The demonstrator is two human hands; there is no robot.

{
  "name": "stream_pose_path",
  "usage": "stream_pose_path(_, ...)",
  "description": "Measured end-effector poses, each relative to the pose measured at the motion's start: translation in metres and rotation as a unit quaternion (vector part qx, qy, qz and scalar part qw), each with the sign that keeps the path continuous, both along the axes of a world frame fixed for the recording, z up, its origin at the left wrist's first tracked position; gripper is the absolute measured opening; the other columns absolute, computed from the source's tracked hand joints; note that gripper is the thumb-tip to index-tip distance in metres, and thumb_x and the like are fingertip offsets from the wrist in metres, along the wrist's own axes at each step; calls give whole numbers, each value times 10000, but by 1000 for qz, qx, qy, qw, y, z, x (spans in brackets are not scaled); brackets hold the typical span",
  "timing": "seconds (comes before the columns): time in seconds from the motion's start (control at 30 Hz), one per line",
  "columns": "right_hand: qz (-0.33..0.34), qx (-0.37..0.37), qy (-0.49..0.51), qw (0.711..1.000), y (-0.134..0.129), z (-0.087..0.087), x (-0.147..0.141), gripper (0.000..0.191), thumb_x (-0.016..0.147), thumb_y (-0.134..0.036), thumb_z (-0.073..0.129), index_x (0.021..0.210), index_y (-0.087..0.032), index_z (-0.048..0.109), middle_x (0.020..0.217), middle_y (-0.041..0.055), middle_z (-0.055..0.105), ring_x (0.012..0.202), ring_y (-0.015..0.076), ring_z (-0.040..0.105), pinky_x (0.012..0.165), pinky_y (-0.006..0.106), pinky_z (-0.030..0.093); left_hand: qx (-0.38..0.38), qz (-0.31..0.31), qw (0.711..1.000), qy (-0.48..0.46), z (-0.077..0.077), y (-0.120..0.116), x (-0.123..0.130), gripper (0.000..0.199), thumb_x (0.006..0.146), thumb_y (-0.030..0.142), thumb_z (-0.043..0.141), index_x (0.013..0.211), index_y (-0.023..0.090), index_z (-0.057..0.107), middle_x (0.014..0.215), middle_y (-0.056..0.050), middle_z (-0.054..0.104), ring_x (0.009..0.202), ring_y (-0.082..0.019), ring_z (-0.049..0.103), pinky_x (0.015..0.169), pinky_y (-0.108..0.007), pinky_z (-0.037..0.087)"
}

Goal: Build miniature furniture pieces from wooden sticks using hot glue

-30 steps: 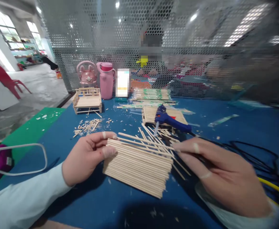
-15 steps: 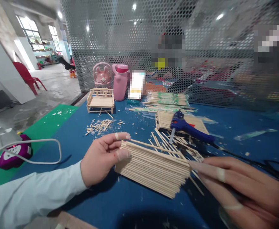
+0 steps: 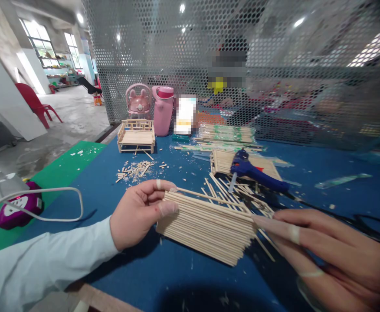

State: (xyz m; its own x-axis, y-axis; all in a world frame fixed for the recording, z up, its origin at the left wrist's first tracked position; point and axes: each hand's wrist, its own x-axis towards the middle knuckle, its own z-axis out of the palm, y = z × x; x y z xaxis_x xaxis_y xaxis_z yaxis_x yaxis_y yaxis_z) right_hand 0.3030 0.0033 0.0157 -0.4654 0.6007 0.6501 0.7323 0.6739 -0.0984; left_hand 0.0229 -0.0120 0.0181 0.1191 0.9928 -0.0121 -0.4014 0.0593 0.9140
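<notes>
A panel of thin wooden sticks [image 3: 206, 229], laid side by side, is held tilted over the blue table. Its right edge is uneven. My left hand [image 3: 136, 219] is closed on the upper left corner, thumb on the near face and fingers behind. One stick [image 3: 203, 196] lies along the top edge, slightly apart from the panel at its left part. At the upper right corner, my right hand [image 3: 326, 247] has its fingertips pressed together on the panel's end. Tape is wrapped round fingers of both hands.
Behind the panel lie loose sticks [image 3: 219, 188] and a blue glue gun [image 3: 258, 173] resting on another stick panel [image 3: 221, 160]. Farther back stand a small stick-built bench [image 3: 136, 138], a pink bottle [image 3: 163, 110] and bagged sticks [image 3: 225, 133]. A purple power strip [image 3: 19, 206] with white cable is left.
Both hands keep hold of the panel in nearly the same pose. My right hand and the panel's right end have shifted slightly left and up in view.
</notes>
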Motion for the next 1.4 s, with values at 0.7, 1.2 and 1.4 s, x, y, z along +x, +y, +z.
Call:
stream_pose_path(0.7,46,32,-18,998,-1,16,-14,204,841,-252,484,995,-308,605,928,11,595,802,126,606,651,233,475,-2,14,1000,1,-2,2,-1,291,628,99,736,902,175,675,778,1,726,717,-94,647,703,-201,512)
stream_pose_path(1.2,52,14,-49,997,-7,31,-29,224,834,-200,456,935,-256,647,868,44,655,714,141,642,599,228,494,21,48,995,87,-3,-1,-4,153,691,242,710,822,165,692,727,-4,679,673,-108,590,660,-215,470)
stream_pose_path(1.4,3,-56,45,997,-6,31,-36,75,791,-207,548,741,-231,598,666,-10,643,591,119,602,567,222,466,23,15,996,89,-3,-2,-8,114,764,273,649,825,180,675,695,23,631,607,-66,518,579,-159,409)
